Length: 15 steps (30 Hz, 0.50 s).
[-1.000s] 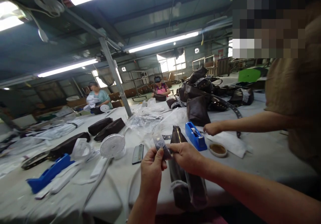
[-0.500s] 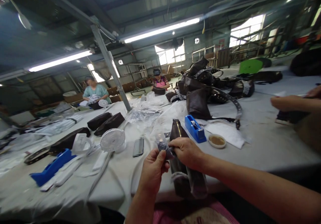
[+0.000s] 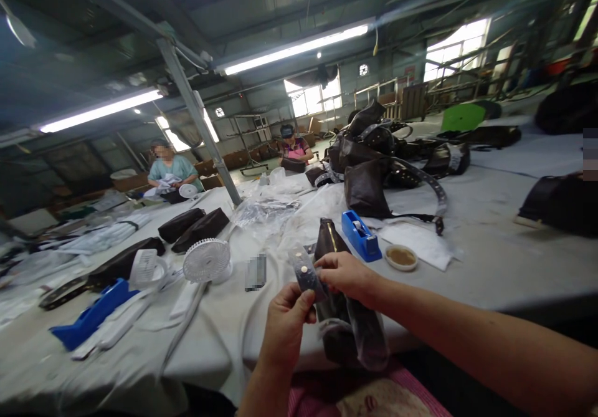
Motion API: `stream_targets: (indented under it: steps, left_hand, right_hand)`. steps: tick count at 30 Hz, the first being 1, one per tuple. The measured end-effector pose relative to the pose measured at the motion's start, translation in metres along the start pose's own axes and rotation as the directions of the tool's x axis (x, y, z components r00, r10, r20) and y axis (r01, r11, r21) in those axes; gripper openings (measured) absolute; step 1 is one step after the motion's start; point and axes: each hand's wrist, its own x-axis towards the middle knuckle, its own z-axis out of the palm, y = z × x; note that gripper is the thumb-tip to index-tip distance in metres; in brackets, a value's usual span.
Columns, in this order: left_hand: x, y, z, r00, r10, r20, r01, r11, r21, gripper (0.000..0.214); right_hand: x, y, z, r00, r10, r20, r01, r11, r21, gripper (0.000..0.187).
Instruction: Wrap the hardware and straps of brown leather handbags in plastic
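My left hand [image 3: 290,308] pinches a dark strap [image 3: 306,275] between thumb and fingers. Clear plastic film covers the strap, and two pale round studs show near its raised end. My right hand [image 3: 348,278] is closed beside it, its fingertips at the strap's right edge. Under my hands a dark brown bag [image 3: 329,242] with a gold-coloured zip lies near the table edge. A plastic-wrapped length [image 3: 371,336] hangs below my right hand, towards my lap.
A blue tape dispenser [image 3: 362,236] and a round shallow dish [image 3: 400,257] stand just beyond my right hand. Dark bags [image 3: 367,189] are heaped behind. To the left are a white fan [image 3: 206,260] and another blue dispenser [image 3: 96,314]. Two people [image 3: 172,171] sit across the table.
The strap's studded end now stands flatter to view, showing two studs. My hands have barely moved. A co-worker's hands at the far right have left the view, leaving a dark bag there.
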Motion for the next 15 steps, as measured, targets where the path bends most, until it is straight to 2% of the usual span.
stream_targets:
  steps: [3, 5, 10, 13, 15]
  left_hand:
    - [-0.001, 0.0, 0.001, 0.999, 0.011, -0.034, -0.011, 1.0, -0.014, 0.028]
    - [-0.001, 0.001, 0.002, 0.999, -0.037, -0.039, 0.034, 0.997, -0.065, 0.034]
    - [-0.002, 0.005, 0.003, 0.975, -0.223, 0.019, 0.223, 0.962, -0.16, 0.044]
    - [-0.003, 0.003, 0.001, 0.971, -0.233, 0.05, 0.238, 0.955, -0.178, 0.044]
    - [-0.002, 0.001, -0.002, 0.975, -0.211, 0.066, 0.219, 0.962, -0.162, 0.04]
  right_hand:
    - [0.003, 0.004, 0.0, 0.991, -0.133, 0.019, 0.134, 0.988, -0.081, 0.023]
    - [0.004, 0.008, -0.002, 0.966, -0.259, 0.025, 0.26, 0.953, -0.156, 0.026]
    - [-0.004, 0.01, -0.004, 0.849, -0.521, 0.087, 0.519, 0.794, -0.316, 0.036]
    - [-0.012, 0.007, -0.003, 0.787, -0.608, 0.102, 0.595, 0.705, -0.387, 0.04]
    - [-0.017, 0.005, -0.004, 0.763, -0.634, 0.125, 0.628, 0.682, -0.375, 0.043]
